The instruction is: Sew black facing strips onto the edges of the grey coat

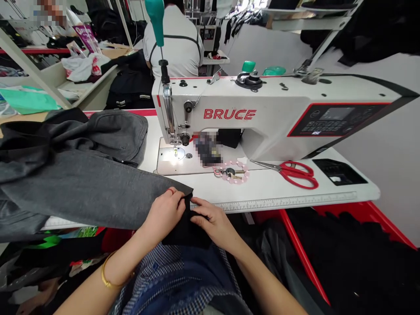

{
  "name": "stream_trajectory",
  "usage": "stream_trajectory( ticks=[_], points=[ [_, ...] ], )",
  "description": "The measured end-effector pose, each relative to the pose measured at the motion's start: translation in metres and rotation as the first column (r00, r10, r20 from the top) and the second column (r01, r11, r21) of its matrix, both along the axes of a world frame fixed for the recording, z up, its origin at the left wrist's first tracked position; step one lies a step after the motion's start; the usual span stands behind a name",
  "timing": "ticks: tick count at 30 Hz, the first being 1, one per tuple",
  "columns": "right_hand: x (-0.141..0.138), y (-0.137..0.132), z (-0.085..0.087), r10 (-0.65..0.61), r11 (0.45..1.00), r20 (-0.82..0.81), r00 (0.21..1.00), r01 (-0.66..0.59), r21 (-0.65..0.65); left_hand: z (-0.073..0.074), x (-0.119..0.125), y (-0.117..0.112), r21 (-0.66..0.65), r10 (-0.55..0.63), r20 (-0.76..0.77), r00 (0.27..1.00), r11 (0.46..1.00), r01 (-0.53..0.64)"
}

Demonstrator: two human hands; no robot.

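Note:
A dark grey garment (pixel 98 188) lies across the left of the sewing table, one long leg-like part reaching toward me. My left hand (pixel 167 210) pinches the end of that part, where a black cloth piece (pixel 185 232) hangs over the table's front edge. On the other side of the same black cloth, my right hand (pixel 211 221) has its thumb and fingers closed on the edge. Both hands are close together, in front of the sewing machine (pixel 229 113). Its needle area (pixel 176 153) is lit, with no cloth under it.
Red-handled scissors (pixel 295 173) and keys on a pink beaded ring (pixel 232 173) lie right of the needle. A ruler strip (pixel 278 202) runs along the front edge. A red bin (pixel 308 262) with dark cloth stands at lower right. A person in white (pixel 179 41) sits beyond.

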State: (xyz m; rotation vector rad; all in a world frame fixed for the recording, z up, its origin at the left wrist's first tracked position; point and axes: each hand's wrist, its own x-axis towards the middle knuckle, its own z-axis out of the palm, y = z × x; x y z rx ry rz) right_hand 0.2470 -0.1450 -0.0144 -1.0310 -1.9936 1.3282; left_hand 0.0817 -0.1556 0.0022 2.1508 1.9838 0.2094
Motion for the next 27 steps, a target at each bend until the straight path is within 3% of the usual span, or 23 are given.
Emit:
stream_trajectory(
  ticks=[3,6,9,11,13,14,16,18,20,23,25,27],
  points=[
    [-0.011,-0.001,-0.002,0.037,0.997,0.013,0.999,-0.038,0.060,-0.006,-0.006,-0.016,0.055,-0.051,0.212,0.976,0.998,0.040],
    [-0.018,-0.010,-0.003,0.093,0.987,0.057,0.994,-0.100,0.125,-0.005,-0.013,-0.036,0.078,-0.048,0.444,0.895,0.997,0.015],
    [-0.019,-0.021,0.001,0.169,0.952,0.094,0.981,-0.187,0.243,0.007,-0.026,-0.052,-0.179,0.174,0.682,0.710,0.981,-0.068],
    [-0.015,-0.025,0.008,0.205,0.914,0.132,0.970,-0.238,0.329,0.019,-0.039,-0.059,-0.417,0.370,0.756,0.540,0.908,-0.039],
    [-0.012,-0.026,0.015,0.217,0.875,0.195,0.956,-0.279,0.394,0.030,-0.051,-0.061,-0.559,0.463,0.748,0.476,0.825,0.077],
    [-0.011,-0.026,0.019,0.218,0.855,0.229,0.949,-0.299,0.424,0.035,-0.056,-0.060,-0.585,0.450,0.734,0.509,0.799,0.136],
    [-0.011,-0.024,0.024,0.213,0.815,0.294,0.932,-0.335,0.473,0.038,-0.061,-0.058,-0.572,0.332,0.680,0.653,0.798,0.190],
    [-0.014,-0.024,0.028,0.172,0.796,0.356,0.919,-0.342,0.499,0.035,-0.059,-0.055,-0.455,0.165,0.574,0.802,0.879,0.145],
    [-0.018,-0.028,0.032,0.144,0.806,0.384,0.912,-0.333,0.490,0.026,-0.052,-0.053,-0.253,0.040,0.442,0.896,0.964,0.082],
    [-0.024,-0.039,0.038,0.280,0.804,0.305,0.910,-0.396,0.444,0.013,-0.041,-0.053,0.033,-0.090,0.319,0.944,0.996,0.083],
    [-0.028,-0.046,0.039,0.359,0.815,0.242,0.902,-0.429,0.390,0.009,-0.036,-0.054,0.136,-0.149,0.307,0.940,0.984,0.112],
    [-0.032,-0.047,0.036,0.312,0.872,0.229,0.922,-0.374,0.316,0.010,-0.035,-0.054,0.182,-0.181,0.330,0.926,0.975,0.126]
  ],
)
